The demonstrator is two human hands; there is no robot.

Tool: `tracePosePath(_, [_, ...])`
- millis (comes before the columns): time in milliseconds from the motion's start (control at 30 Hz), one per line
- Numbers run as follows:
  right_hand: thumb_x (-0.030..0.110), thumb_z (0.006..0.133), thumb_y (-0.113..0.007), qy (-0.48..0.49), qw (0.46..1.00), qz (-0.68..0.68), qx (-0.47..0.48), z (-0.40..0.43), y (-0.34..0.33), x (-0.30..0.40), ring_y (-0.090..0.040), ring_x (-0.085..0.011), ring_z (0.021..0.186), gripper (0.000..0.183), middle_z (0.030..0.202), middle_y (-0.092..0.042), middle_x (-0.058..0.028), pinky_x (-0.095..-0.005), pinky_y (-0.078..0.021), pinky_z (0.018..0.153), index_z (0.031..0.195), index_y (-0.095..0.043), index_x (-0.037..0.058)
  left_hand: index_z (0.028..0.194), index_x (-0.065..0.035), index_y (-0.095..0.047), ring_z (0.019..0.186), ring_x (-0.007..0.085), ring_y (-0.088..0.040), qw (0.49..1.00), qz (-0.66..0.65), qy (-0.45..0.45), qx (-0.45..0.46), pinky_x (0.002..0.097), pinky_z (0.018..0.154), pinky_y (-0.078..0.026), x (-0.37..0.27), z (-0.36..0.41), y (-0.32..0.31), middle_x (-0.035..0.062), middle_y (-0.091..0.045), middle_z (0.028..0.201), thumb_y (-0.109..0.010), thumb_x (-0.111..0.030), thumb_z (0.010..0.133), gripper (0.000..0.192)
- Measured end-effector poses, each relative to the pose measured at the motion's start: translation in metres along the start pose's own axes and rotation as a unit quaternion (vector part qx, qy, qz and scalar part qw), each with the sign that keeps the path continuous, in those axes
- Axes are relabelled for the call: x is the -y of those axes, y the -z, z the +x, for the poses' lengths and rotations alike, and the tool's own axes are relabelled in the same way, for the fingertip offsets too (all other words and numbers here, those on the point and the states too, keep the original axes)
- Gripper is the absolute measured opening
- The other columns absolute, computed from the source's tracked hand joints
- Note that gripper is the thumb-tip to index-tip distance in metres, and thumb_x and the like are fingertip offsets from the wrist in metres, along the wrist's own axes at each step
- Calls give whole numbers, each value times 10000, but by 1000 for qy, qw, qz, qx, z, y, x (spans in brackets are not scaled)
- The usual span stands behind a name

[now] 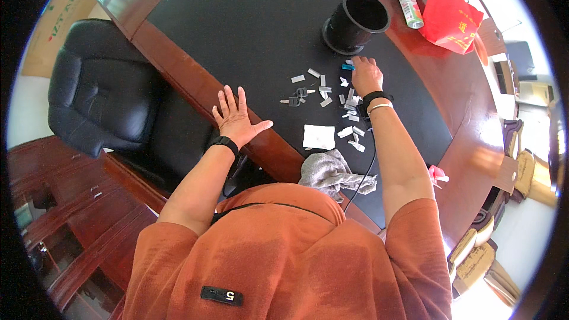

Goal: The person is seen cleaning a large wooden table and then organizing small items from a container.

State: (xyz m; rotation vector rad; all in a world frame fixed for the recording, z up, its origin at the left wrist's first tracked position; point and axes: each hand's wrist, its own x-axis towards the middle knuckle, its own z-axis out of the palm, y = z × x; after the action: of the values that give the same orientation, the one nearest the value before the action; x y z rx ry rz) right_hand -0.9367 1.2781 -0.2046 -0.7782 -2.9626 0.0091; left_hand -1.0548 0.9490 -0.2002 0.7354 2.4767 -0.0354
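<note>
My left hand (237,120) hovers at the near brown edge of the desk, its fingers spread and nothing in it. My right hand (368,75) reaches down to the desk, fingers bent, beside a small blue object (347,66) and a whitish scrap. Its fingertips are partly hidden, so whether it grips anything is unclear. Several small silvery-white rectangular pieces (326,89) lie scattered between my hands. Among them are black-headed keys (294,101) and crumpled white paper bits (344,132). A white paper sheet (319,137) lies closer to me.
A black bin (336,31) stands beyond my right hand. Farther right are a drink bottle (410,6) and a red bag (449,20). A grey cloth (324,170) lies at the near edge, by a black cable (367,169). A black leather chair (102,93) stands left.
</note>
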Motion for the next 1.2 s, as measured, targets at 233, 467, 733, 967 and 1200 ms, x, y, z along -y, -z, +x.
tracePosePath(233, [103, 782, -582, -60, 996, 23, 60, -12, 7, 2, -614, -355, 979, 229, 1003, -615, -175, -454, -519, 807, 1002, -580, 39, 1528, -93, 21, 1445, 398, 140, 1000, -1, -15, -27, 607, 1115, -16, 4, 5, -6, 238, 136, 1562, -589, -792, 686, 1253])
tracePosePath(467, [142, 745, -627, -102, 986, 29, 126, -44, 13, -11, -670, -380, 864, 293, 964, -642, -214, -461, -547, 725, 984, -549, -8, 1522, -68, 9, 1444, 422, 99, 999, 4, -21, -42, 616, 1110, -43, 4, 0, -5, 260, 100, 1559, -605, -768, 698, 1244])
tracePosePath(733, [179, 716, -653, -205, 952, 223, 38, -65, 12, -48, -644, -384, 878, 308, 887, -662, -200, -446, -504, 776, 970, -597, 13, 1525, -88, 48, 1450, 373, 146, 1000, 24, 1, -1, 583, 1132, -20, -3, -3, 4, 231, 157, 1560, -578, -774, 712, 1234])
tracePosePath(967, [123, 776, -701, -183, 840, 420, -291, -13, 110, -36, -597, -184, 687, 272, 768, -622, -106, -318, -499, 670, 995, -584, 12, 1522, -99, 67, 1445, 385, 145, 1000, 11, -3, -2, 602, 1123, -20, 1, 1, -1, 228, 150, 1561, -590, -777, 704, 1249])
tracePosePath(1200, [125, 794, -714, -86, 863, 389, -310, 53, 151, -18, -629, -197, 727, 370, 900, -646, -115, -321, -520, 687, 1130, -599, 22, 1522, -104, 73, 1447, 385, 140, 1000, 12, -10, -16, 599, 1124, -25, 1, 2, -4, 224, 147, 1564, -593, -783, 693, 1261])
